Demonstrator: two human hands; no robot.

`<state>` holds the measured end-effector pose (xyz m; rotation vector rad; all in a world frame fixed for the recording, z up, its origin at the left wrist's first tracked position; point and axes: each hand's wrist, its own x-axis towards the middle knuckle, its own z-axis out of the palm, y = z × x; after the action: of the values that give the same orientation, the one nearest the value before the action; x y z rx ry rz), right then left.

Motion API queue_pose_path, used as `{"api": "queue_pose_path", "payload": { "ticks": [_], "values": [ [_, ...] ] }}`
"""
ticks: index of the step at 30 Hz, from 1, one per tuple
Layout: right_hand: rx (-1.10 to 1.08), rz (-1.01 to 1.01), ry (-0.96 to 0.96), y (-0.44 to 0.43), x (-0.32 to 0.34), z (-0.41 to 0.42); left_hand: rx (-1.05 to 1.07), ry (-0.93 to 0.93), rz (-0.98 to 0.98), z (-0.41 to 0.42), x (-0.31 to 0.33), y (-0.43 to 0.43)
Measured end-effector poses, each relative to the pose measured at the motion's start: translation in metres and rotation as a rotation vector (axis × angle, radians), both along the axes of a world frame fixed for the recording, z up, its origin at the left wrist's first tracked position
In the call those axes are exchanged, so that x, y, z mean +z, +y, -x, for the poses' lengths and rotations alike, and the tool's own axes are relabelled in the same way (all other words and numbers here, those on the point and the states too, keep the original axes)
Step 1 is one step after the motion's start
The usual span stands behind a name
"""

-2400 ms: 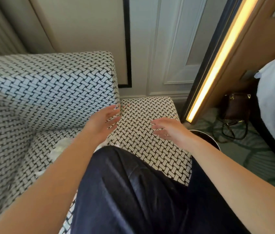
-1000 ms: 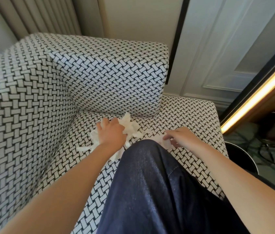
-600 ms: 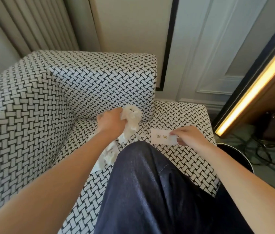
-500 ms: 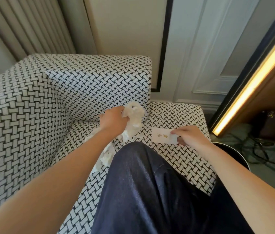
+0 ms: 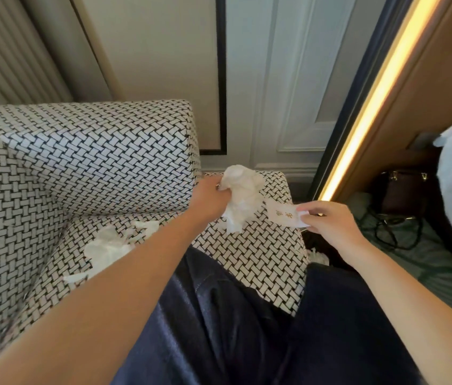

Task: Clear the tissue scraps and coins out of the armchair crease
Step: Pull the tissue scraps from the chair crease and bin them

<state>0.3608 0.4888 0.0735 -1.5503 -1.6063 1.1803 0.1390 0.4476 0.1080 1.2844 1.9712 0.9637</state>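
The left hand (image 5: 209, 200) was closed on a tissue wad (image 5: 240, 197) at frame centre, above the seat (image 5: 258, 254). The right hand (image 5: 327, 223) pinched a small printed slip (image 5: 283, 215) just right of it. More scraps (image 5: 108, 247) lay lower left, near the crease (image 5: 124, 215). No coins were visible. Judgement: both loads should go out together, gripped firmly so that nothing sheds; the crease should then be swept by fingertip for coins.

Only writing anywhere is some gold marks on the white slip (image 5: 284, 214) in my right hand (image 5: 327, 222), too blurry to read.
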Motion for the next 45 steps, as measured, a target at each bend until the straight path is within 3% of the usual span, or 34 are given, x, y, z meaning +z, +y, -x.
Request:
{"api": "queue_pose_path", "payload": {
  "ticks": [6, 16, 22, 26, 32, 35, 41, 45],
  "values": [
    [-0.208, 0.002, 0.037, 0.015, -0.021, -0.049, -0.082, -0.067, 0.052, -0.040, -0.015, 0.018],
    [-0.390, 0.280, 0.157, 0.026, -0.081, -0.105, -0.193, -0.090, 0.111, -0.088, -0.042, 0.042],
    [-0.206, 0.303, 0.140, 0.020, -0.092, -0.108, -0.262, -0.065, 0.170, -0.103, -0.057, 0.051],
    [-0.142, 0.287, 0.247, 0.019, -0.076, -0.098, -0.299, -0.018, 0.201, -0.106, -0.065, 0.053],
    [0.179, 0.343, 0.360, 0.019, -0.053, -0.078, -0.373, 0.022, 0.162, -0.113, -0.070, 0.058],
    [0.177, 0.304, 0.358, 0.022, -0.050, -0.068, -0.446, 0.028, 0.087, -0.120, -0.066, 0.059],
    [0.015, 0.091, 0.179, 0.031, -0.055, -0.065, -0.499, 0.072, 0.026, -0.126, -0.066, 0.070],
    [-0.076, 0.071, 0.193, 0.038, -0.054, -0.069, -0.521, 0.115, 0.000, -0.132, -0.067, 0.080]
  ]
}}
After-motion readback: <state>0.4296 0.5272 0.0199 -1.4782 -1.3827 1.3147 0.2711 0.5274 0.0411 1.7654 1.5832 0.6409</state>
